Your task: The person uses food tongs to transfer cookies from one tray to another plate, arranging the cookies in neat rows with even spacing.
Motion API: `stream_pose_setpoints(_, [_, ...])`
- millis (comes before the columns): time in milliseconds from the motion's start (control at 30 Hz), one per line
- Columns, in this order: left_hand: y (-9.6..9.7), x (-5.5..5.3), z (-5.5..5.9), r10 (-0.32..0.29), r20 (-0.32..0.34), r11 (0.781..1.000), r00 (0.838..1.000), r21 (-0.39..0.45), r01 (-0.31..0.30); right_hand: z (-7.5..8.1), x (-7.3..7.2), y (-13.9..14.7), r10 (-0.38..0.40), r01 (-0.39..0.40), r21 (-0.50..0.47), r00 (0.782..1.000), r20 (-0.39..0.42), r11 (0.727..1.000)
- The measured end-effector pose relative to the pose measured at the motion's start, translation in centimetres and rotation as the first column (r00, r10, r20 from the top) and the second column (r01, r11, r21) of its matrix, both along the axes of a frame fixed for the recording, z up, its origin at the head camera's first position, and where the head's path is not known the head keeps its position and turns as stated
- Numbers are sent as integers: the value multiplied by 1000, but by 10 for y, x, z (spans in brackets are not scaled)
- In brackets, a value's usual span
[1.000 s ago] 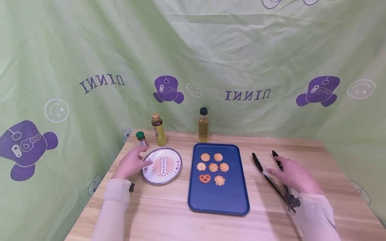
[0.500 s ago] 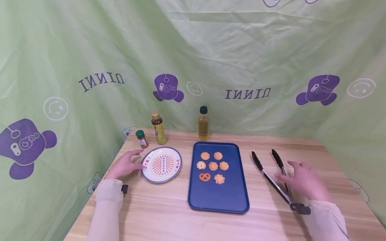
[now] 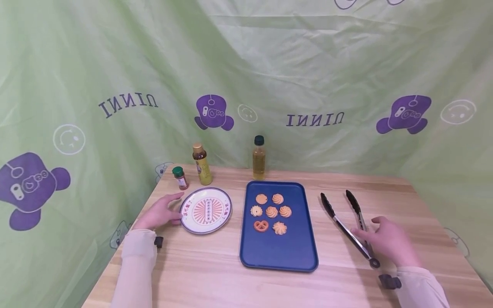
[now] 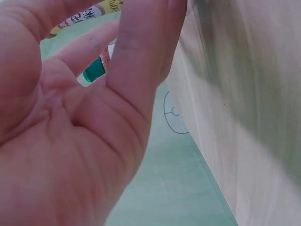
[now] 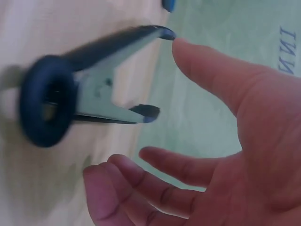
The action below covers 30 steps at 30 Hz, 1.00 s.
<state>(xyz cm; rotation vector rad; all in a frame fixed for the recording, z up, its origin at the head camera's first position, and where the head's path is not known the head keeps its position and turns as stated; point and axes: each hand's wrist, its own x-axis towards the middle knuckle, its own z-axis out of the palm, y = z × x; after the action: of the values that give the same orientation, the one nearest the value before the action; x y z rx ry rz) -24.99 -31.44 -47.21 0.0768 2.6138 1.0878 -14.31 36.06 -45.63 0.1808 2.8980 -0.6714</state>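
On the left in the head view, my left hand [image 3: 159,212] is beside a white plate [image 3: 209,210] with a red ray pattern. Its thumb tip is right at the plate's rim, and the fingers are loosely bent with nothing in them. My right hand [image 3: 393,240] is at the right of metal tongs [image 3: 345,230] with black tips and a ring at the near end. The tongs lie spread on the table. In the right wrist view the thumb and fingers [image 5: 178,172] are apart from each other, and the tongs [image 5: 96,96] appear beyond them.
A blue tray [image 3: 277,256] holds several cookies [image 3: 271,212] and a pretzel [image 3: 261,226]. Behind stand an oil bottle [image 3: 259,160], a yellow-labelled bottle [image 3: 203,167] and a green-capped jar [image 3: 180,179]. A green printed cloth [image 3: 246,55] hangs behind the table.
My left hand has drawn back leftward from over the plate, uncovering the jar. The right hand has moved off the tongs, toward the right and nearer. The tongs, tray and plate stay put.
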Motion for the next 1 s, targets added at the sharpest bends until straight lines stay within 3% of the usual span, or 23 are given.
stream_pose_setpoints(367, [-1, -3, 0, -6, 29, 1000, 1000, 11, 6, -12, 12, -18, -37, 38, 23, 998, -54, 999])
stream_pose_setpoints(600, [-2, 2, -3, -3, 7, 1000, 1000, -23, 3, -17, 9, -26, -46, 50, 46, 996, -72, 998])
stream_pose_setpoints(767, [-2, 3, -6, 10, 19, 1000, 1000, 8, -10, -16, 8, -28, -81, 84, 52, 995, -53, 995])
stream_pose_setpoints(1000, [-2, 3, -5, 12, 21, 999, 1000, 44, -13, -17, 7, -31, -89, 94, 57, 992, -86, 994])
